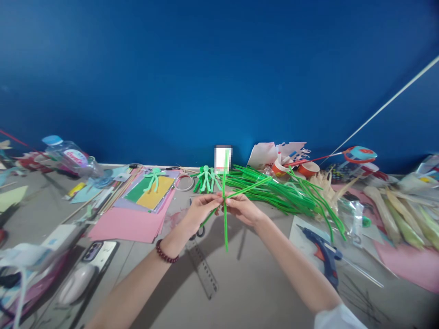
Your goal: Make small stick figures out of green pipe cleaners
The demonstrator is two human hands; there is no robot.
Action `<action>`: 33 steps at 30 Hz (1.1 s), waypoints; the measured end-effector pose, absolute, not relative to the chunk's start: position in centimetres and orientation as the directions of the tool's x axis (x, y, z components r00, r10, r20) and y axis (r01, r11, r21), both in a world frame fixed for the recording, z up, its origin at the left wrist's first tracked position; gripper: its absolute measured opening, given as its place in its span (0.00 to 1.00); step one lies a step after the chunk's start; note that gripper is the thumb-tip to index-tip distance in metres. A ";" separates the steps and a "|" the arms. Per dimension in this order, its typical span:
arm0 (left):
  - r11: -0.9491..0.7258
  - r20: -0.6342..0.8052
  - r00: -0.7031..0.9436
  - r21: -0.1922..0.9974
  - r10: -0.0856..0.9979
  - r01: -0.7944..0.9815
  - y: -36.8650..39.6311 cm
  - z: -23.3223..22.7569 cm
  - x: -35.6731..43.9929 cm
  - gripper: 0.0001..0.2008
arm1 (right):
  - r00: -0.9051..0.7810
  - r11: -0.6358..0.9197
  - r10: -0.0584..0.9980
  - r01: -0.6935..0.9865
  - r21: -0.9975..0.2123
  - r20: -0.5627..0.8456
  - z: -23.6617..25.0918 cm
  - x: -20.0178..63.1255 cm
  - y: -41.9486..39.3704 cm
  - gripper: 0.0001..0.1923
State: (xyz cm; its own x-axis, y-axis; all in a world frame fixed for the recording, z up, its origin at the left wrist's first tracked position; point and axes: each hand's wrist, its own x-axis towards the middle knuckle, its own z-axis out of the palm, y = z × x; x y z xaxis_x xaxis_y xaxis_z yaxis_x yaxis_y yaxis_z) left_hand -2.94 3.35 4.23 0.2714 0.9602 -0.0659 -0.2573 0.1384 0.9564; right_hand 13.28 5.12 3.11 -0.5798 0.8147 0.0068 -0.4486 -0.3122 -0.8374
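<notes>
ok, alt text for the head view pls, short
Two bare hands, left hand and right hand, pinch crossed green pipe cleaners above a cluttered grey table. A pile of green pipe cleaners lies behind, a blue glue gun at right, pink paper at left.

one label partly legible: plastic water bottle (70, 157) lying on its side at far left of the table, pink script wordmark on a white and pink label; letters too blurred to spell out. pixelated white patch (223, 158) at the wall edge: unreadable. clear ruler (203, 269) near the left forearm: graduation marks visible, no numerals resolvable. no other text found.
</notes>
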 end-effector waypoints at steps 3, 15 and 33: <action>0.155 -0.080 0.305 0.960 0.949 -0.232 3.3 4.5 -2.9 0.09 | -0.595 -0.305 0.803 -0.457 -0.835 0.031 2.8 13.4 5.2 0.14; 0.081 -0.062 0.307 0.995 0.950 -0.052 3.3 4.0 -3.2 0.09 | -0.548 -0.320 0.836 -0.480 -0.817 -0.005 1.5 13.5 5.8 0.12; 0.148 -0.114 0.323 0.985 0.940 -0.084 2.3 5.9 -2.2 0.16 | -0.532 -0.267 0.846 -0.485 -0.833 0.038 1.2 13.1 5.7 0.12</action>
State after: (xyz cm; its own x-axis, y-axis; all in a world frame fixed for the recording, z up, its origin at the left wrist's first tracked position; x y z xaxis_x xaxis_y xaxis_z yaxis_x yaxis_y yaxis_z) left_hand -2.21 2.26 5.91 0.3228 0.9396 -0.1137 -0.0840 0.1480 0.9854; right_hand 13.08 5.70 1.23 -0.5316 0.8462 0.0385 -0.4847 -0.2666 -0.8330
